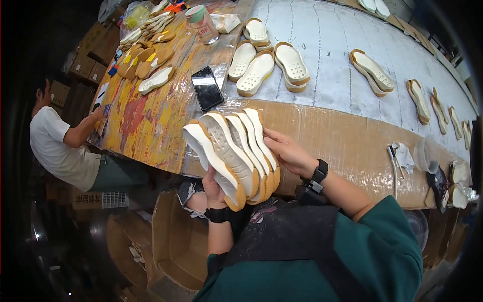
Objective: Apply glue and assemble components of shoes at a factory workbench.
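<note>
Several white shoe soles (221, 143) with tan rubber undersides stand side by side in a stack between my hands, above the near edge of the table. My left hand (214, 189) grips the stack from below at its left side, the fingers partly hidden behind the soles. On the right, my right hand (289, 152) is closed on the outermost sole of the same stack, thumb on its side. Just beyond the stack lies a black phone (207, 88). More white soles (256, 74) rest in a group on the pale surface past it.
Single soles (372, 73) lie along the moving-belt-like pale surface (332, 30) to the right. A lidded jar (202, 25) and a pile of soles (151, 55) sit far left. A clear plastic cup (425, 155) and a brush-like tool (393, 171) are at right. Another person (65, 136) sits left. Cardboard boxes (176, 236) stand below.
</note>
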`<state>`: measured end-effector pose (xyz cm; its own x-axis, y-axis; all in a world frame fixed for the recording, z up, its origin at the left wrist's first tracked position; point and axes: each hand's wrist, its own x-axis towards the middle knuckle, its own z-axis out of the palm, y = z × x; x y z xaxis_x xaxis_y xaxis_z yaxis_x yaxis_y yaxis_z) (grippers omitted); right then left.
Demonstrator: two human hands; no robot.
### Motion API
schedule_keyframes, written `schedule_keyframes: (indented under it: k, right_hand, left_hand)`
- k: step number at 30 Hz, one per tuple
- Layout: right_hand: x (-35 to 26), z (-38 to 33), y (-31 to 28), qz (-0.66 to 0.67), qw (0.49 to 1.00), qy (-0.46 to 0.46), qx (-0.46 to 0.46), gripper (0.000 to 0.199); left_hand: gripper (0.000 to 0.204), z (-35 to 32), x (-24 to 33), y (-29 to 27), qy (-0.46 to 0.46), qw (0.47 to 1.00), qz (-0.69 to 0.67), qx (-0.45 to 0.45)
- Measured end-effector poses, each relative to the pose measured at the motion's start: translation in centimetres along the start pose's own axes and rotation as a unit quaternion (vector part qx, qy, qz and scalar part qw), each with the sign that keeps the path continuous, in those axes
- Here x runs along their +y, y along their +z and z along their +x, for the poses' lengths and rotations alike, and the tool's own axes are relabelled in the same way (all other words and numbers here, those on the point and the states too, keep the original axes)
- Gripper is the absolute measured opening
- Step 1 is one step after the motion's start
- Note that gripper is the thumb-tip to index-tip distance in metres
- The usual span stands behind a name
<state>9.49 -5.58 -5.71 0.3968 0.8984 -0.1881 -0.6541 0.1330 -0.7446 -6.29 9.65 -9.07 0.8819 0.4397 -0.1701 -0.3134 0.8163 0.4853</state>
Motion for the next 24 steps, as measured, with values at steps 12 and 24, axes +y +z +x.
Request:
schedule_keyframes:
  k: [12, 24]
  right_hand:
    - [-5.1, -5.6, -0.4, -0.023, 0.965, -0.243, -0.095, 0.036]
    - [-0.3, -8.6, 2.8, -0.050, 0.986, -0.157, -0.037, 0.061]
  left_hand:
    - [0.039, 0.4, -0.4, 5.4, 0.153, 0.985, 0.059, 0.056]
    - [0.039, -0.8, -0.7, 5.9, -0.035, 0.998, 0.051, 0.035]
